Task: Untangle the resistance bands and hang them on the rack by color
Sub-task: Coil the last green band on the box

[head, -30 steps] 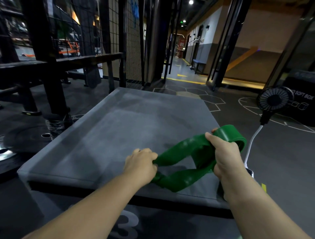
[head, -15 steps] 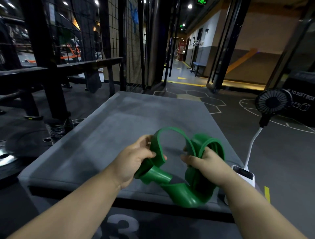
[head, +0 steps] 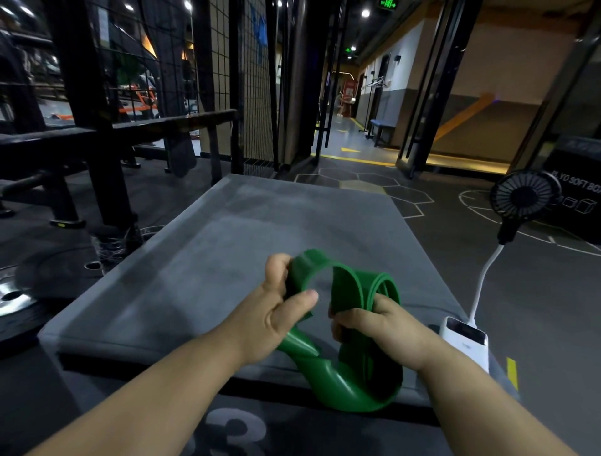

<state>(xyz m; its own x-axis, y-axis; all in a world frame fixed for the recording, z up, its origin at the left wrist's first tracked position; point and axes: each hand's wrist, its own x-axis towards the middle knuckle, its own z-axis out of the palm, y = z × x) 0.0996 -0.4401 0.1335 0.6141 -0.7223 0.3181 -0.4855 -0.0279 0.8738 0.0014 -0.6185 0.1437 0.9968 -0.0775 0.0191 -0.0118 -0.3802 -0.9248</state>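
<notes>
The green band [head: 341, 384], twisted into loops, hangs over the near edge of the grey padded box [head: 227, 260]. A white power bank [head: 465, 341] lies near it on the box's right side, cabled to a black fan [head: 523, 195]. The left hand [head: 276, 312] pinches one loop between thumb and fingers; the right hand [head: 380, 328] grips the bunched loops.

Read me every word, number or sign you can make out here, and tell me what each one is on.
"PLYO SOFT BO", cut off at the frame edge: on the black box at right.
"3": on the front of the grey padded box.
Green ceiling sign: too blurred to read.
Red stand down the hallway: too small to read.
</notes>
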